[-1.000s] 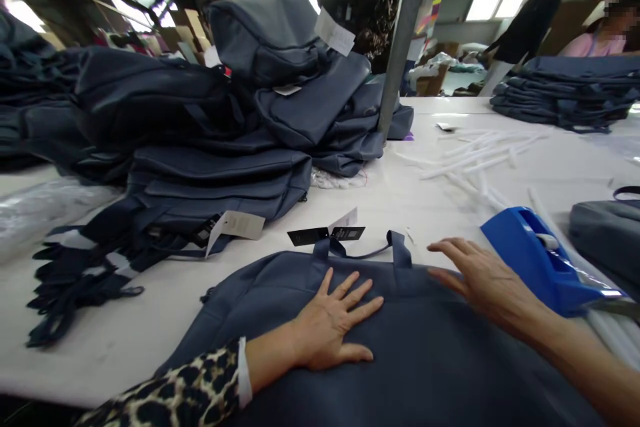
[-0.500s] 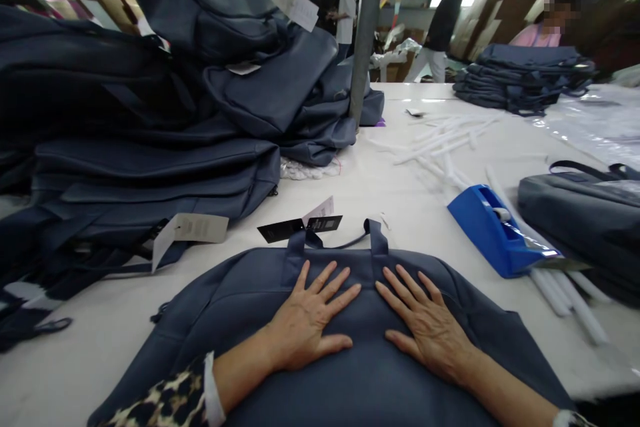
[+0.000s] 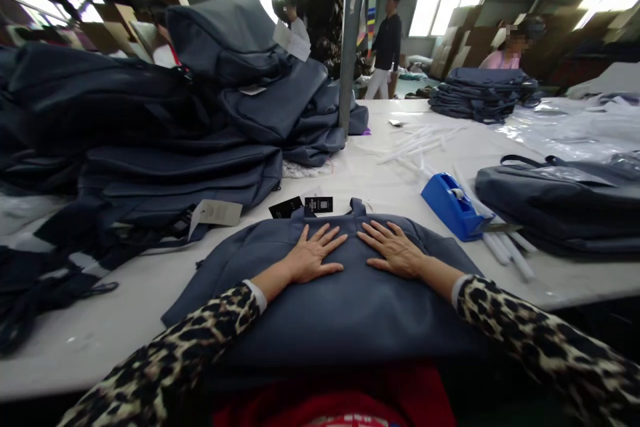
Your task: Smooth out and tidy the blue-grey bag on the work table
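A dark blue bag (image 3: 330,307) lies flat on the white table (image 3: 150,293) in front of me. My left hand (image 3: 313,255) rests palm down on its upper part, fingers spread. My right hand (image 3: 393,250) lies flat beside it, fingers apart, a small gap between the two hands. Neither hand holds anything. Black hang tags (image 3: 303,205) lie at the bag's top edge by its short handle (image 3: 350,208). Both my sleeves are leopard print.
A tall pile of the same blue bags (image 3: 175,133) fills the left. A blue tape dispenser (image 3: 450,207) and white sticks (image 3: 500,247) lie to the right, then another bag (image 3: 560,197). A grey post (image 3: 347,40) stands behind. People stand and sit at the far end.
My right hand came in from the right onto the bag beside my left. The view has pulled back, so both sleeves and the table's near edge now show.
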The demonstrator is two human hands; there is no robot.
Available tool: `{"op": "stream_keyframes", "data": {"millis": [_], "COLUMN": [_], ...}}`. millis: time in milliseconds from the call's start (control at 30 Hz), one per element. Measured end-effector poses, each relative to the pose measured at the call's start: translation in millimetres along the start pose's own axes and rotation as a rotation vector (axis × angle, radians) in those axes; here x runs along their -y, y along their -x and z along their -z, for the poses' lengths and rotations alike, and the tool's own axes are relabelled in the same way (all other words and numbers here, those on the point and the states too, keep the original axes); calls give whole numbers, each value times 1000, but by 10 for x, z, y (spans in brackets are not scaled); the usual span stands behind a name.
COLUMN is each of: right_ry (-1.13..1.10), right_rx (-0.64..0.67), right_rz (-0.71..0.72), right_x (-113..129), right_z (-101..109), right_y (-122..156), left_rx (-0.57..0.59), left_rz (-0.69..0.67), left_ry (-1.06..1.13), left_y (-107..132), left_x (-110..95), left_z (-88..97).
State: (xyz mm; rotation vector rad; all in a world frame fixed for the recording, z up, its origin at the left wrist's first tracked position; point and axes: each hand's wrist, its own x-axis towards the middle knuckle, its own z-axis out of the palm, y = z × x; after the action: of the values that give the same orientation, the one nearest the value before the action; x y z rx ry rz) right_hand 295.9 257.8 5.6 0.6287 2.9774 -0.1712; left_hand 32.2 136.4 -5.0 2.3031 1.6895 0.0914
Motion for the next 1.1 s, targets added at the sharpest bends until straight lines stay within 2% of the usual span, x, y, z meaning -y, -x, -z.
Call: {"op": "stream_keyframes", "data": {"millis": [100,167,233,300,400,467,567,667,733,833,933,1000,1100], "right_ry": [7,18,17,-30,-140,-181,-218,-258,-289,-346,-427,-499,-651], "right_rx": [43,48,10,-60,-170,-206,-226,-252,-276,-336,-464,-629,-939], "right_rz": [-25,-67,-104,-160,-276,-311,-306,-296,-289,-274,-233,-246,-440], "right_x": [92,246,432,595,713,716,677,660,680,742,743,647,369], "right_z": [221,331,330,193,-131,-292,-363,-332,-310,-234,-55,51,13], "right_y": [-4,150,398,657,905,952,936,927,925,926,1046,1273,1780], "left_rx": [-10,-17,-24,-28,-16,-4,6,-65,-99,-81,-72,-62,-70], "left_rz": [-1,-17,-32,-38,-30,-19,16,13,-71,-185,-190,-191,-203], "left_ry": [-21,-43,-61,-71,-95,-127,-194,-268,-288,-337,-391,-400,-393], "left_y": [-8,9,26,28,-5,-42,-68,5,110,277,351,350,329], "left_x": [1,-19,-33,-27,18,60,69,-97,-293,-551,-626,-589,-507], "left_z": [13,18,16,5,-18,-26,-25,-70,-162,-348,-470,-495,-466]}}
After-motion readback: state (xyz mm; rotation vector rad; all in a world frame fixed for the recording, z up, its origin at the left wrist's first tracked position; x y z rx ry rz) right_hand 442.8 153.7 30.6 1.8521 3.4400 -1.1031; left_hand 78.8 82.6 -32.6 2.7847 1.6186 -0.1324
